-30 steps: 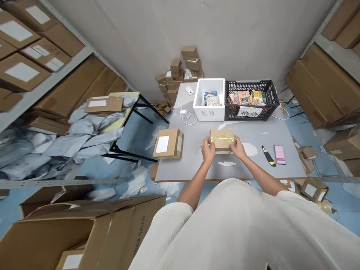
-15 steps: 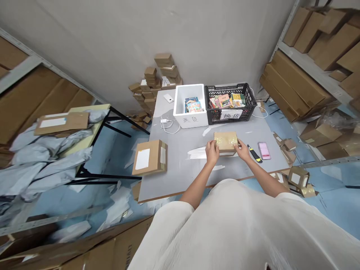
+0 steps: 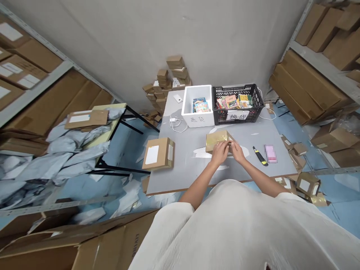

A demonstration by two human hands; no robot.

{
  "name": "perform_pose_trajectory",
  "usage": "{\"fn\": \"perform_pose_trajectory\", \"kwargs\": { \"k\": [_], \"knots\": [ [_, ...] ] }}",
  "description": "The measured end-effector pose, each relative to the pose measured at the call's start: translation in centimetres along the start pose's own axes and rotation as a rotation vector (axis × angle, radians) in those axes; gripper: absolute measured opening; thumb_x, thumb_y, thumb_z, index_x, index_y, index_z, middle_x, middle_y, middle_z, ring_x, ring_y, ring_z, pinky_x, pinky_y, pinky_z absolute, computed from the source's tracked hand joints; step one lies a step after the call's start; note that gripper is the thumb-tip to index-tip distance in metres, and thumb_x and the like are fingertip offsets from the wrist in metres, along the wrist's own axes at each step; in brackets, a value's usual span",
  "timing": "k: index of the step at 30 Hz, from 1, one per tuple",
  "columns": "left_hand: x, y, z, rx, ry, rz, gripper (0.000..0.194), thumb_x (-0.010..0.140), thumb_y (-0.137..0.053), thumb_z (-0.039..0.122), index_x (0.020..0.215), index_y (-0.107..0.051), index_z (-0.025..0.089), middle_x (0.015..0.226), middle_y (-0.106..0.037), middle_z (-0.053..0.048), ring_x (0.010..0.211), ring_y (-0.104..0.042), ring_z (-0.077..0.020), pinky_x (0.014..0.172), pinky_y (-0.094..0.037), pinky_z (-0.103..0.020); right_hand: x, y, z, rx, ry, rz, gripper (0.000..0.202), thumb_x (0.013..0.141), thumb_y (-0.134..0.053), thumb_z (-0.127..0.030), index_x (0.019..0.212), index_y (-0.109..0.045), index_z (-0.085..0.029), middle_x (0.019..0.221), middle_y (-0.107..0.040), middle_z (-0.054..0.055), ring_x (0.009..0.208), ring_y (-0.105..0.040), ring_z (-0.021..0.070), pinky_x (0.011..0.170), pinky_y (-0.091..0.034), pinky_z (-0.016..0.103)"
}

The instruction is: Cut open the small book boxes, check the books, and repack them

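Both hands are at the small taped carton [image 3: 216,138], which sits mid-table, a bit toward the near edge. Left hand [image 3: 221,152] has its fingers on the carton's near side, toward the right corner; right hand [image 3: 237,150] is at the right end, fingertips bunched close to the left's. Can't tell whether either hand clenches or just touches (fingers overlap & hide the contact pts).

On the gray table [image 3: 185,176], a labeled carton [image 3: 157,153] stands at left, well apart from the small one. Far side: white foam box [image 3: 198,119] w/ books, right beside a black crate [image 3: 236,117], also w/ books, paper sign on its front. White device [image 3: 178,98] lies far left, white cable [image 3: 180,129] just left of the foam box. To the right of the hands, a utility knife [image 3: 260,156] lies approx. diagonal, w/ a pink-screened phone [image 3: 270,153] just beside it, farther right.
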State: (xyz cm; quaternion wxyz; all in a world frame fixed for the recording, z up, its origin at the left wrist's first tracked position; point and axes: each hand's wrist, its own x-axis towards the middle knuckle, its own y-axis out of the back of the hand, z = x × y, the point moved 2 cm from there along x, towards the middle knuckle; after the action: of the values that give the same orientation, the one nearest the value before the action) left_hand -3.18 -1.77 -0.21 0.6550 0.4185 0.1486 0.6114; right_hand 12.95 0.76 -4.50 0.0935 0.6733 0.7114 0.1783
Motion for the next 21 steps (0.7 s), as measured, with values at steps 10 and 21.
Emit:
{"fn": "perform_pose_trajectory", "kwargs": {
  "k": [10, 21],
  "knots": [
    [-6.4, 5.6, -11.0, 0.028, 0.48, 0.289, 0.043, 0.094, -0.058, 0.014, 0.133, -0.073, 0.023, 0.146, -0.058, -0.016, 0.14, -0.058, -0.0334, 0.117, -0.052, -0.05, -0.8, -5.4, 4.5, -0.222, -0.232, -0.142, 0.055, 0.099, -0.06, -0.066, 0.139, -0.078, -0.033, 0.169, -0.049, 0.012, 0.161, -0.035, 0.0425, 0.128, -0.031, 0.07],
    [-7.4, 0.1, -12.8, -0.127, 0.573, 0.223, 0.039, 0.086, -0.065, 0.01, 0.121, -0.074, 0.024, 0.145, -0.057, -0.014, 0.14, -0.058, -0.0328, 0.123, -0.049, -0.052, -1.1, -2.3, 5.1, -0.164, -0.109, -0.011, 0.044, 0.092, -0.064, -0.048, 0.126, -0.081, -0.025, 0.153, -0.064, 0.014, 0.148, -0.055, 0.0359, 0.128, -0.041, 0.053]
  ]
}}
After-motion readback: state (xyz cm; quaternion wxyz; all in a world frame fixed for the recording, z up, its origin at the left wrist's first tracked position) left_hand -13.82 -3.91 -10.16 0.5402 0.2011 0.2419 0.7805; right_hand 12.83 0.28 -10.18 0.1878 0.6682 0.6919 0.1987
